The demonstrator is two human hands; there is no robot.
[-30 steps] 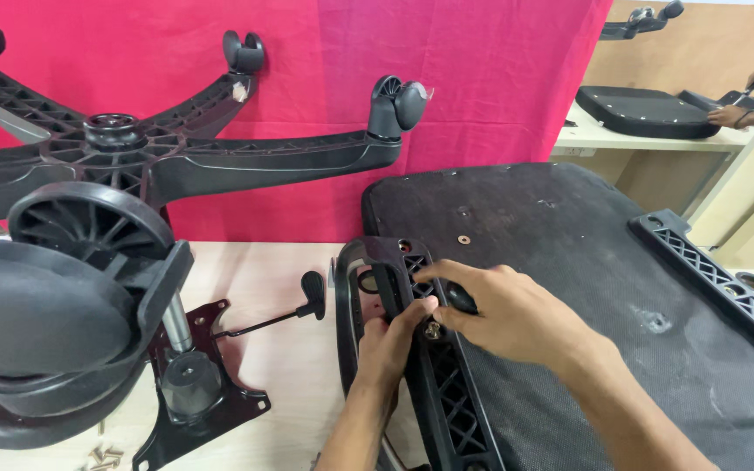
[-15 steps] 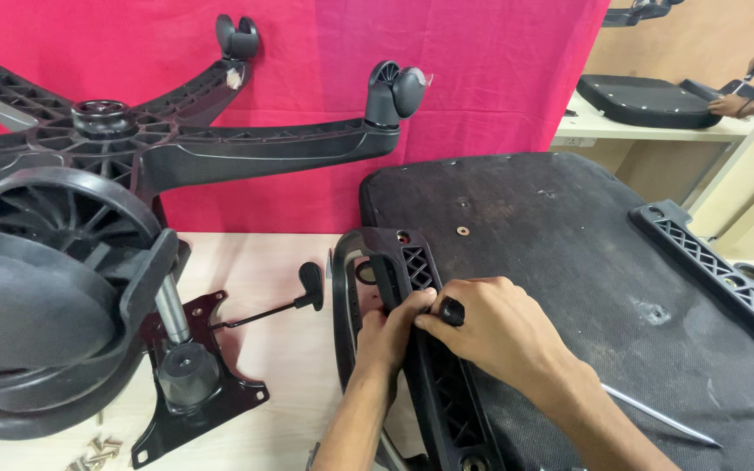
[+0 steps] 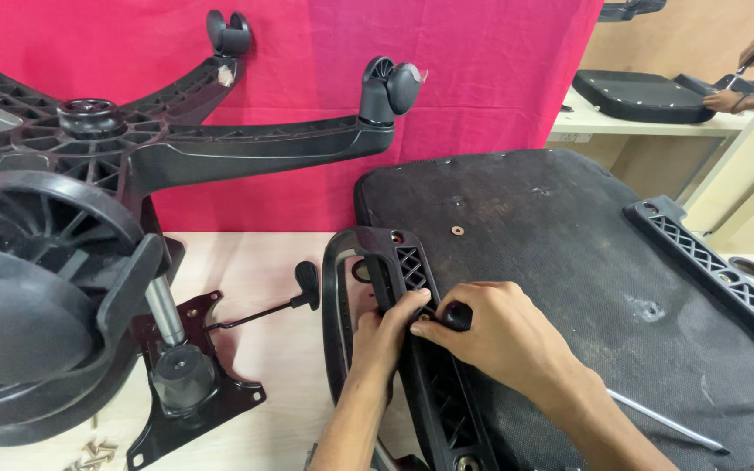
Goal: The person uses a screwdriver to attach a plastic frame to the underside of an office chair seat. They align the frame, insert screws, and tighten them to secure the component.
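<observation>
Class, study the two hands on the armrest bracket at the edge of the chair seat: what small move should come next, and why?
Probably keep turning the black knob with the right hand, since its fingers pinch the knob against the armrest bracket. The left hand grips the bracket, steadying it on the seat underside.

Both forearms come up from bottom edge of view, bare, angled toward centre. Left hand [image 3: 387, 330] palm down, fingers curled, thumb side tucked vs the right hand; wrist about straight. Right hand [image 3: 490, 336] lies over from the right, knuckles up, fingers bent, thumb & index pinched together at the tips, just touching left fingertips [image 3: 419, 302]. Right forearm runs diag. to lower right corner. Hands meet, side by side, neither open flat.
</observation>
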